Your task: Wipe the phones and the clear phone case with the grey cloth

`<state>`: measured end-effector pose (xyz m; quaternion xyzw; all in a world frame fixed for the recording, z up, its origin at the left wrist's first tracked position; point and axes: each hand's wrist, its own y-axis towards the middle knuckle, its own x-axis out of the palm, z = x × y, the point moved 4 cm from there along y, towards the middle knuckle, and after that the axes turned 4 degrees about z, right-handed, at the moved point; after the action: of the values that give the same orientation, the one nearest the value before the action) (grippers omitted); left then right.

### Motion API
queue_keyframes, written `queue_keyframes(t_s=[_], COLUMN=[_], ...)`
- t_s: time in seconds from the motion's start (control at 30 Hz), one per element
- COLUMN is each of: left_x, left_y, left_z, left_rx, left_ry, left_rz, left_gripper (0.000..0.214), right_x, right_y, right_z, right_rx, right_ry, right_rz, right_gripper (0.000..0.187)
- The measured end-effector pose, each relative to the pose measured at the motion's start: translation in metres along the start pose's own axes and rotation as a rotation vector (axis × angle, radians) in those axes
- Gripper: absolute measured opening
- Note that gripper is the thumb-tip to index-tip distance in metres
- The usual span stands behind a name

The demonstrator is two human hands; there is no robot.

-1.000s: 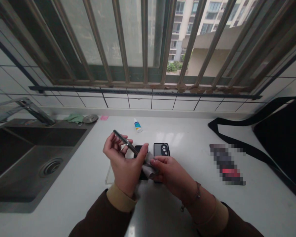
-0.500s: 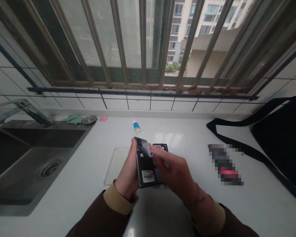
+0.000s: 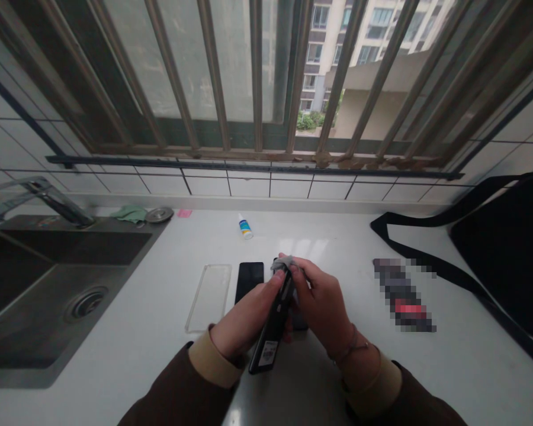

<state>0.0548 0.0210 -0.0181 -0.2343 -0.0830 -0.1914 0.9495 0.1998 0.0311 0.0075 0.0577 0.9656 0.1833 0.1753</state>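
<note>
Wiping black smartphone (image 3: pixel 272 334) with grey cloth (image 3: pixel 283 263), left hand (image 3: pixel 244 319) gripping it, right fingers (image 3: pixel 298 267) pinching cloth. Clear case (image 3: pixel 208 297) not yet fitted.

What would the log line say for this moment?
left hand: grips phone | right hand: holds cloth on phone edge | beside: clear case, black slab
</note>
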Motion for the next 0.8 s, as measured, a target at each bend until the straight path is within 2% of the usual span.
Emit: queue_keyframes(t_s=[0.1, 0.2, 0.43, 0.57, 0.67, 0.8], left_x=[0.002, 0.002, -0.007, -0.016, -0.022, -0.031], left_y=[-0.002, -0.004, -0.002, -0.001, -0.003, -0.004], left_z=[0.003, 0.007, 0.018, 0.025, 0.031, 0.035], left_rx=[-0.005, -0.011, 0.081, 0.180, 0.243, 0.275], left_ry=[0.004, -0.055, -0.257, -0.428, -0.427, -0.321], left_rz=[-0.030, 0.018, 0.248, 0.368, 0.377, 0.378], left_gripper=[0.071, 0.076, 0.077, 0.060, 0.048, 0.046], right_x=[0.001, 0.001, 0.000, -0.003, -0.006, -0.013], right_y=[0.001, 0.004, 0.007, 0.006, 0.007, 0.010], right_z=[0.000, 0.008, 0.016, 0.013, 0.012, 0.013], right_rx=[-0.029, 0.060, 0.107, 0.095, 0.121, 0.164], right_ry=[0.013, -0.079, -0.166, -0.164, -0.155, -0.111], right_rz=[-0.013, -0.003, 0.014, 0.095, 0.163, 0.232], right_gripper=[0.035, 0.035, 0.033, 0.034, 0.034, 0.035])
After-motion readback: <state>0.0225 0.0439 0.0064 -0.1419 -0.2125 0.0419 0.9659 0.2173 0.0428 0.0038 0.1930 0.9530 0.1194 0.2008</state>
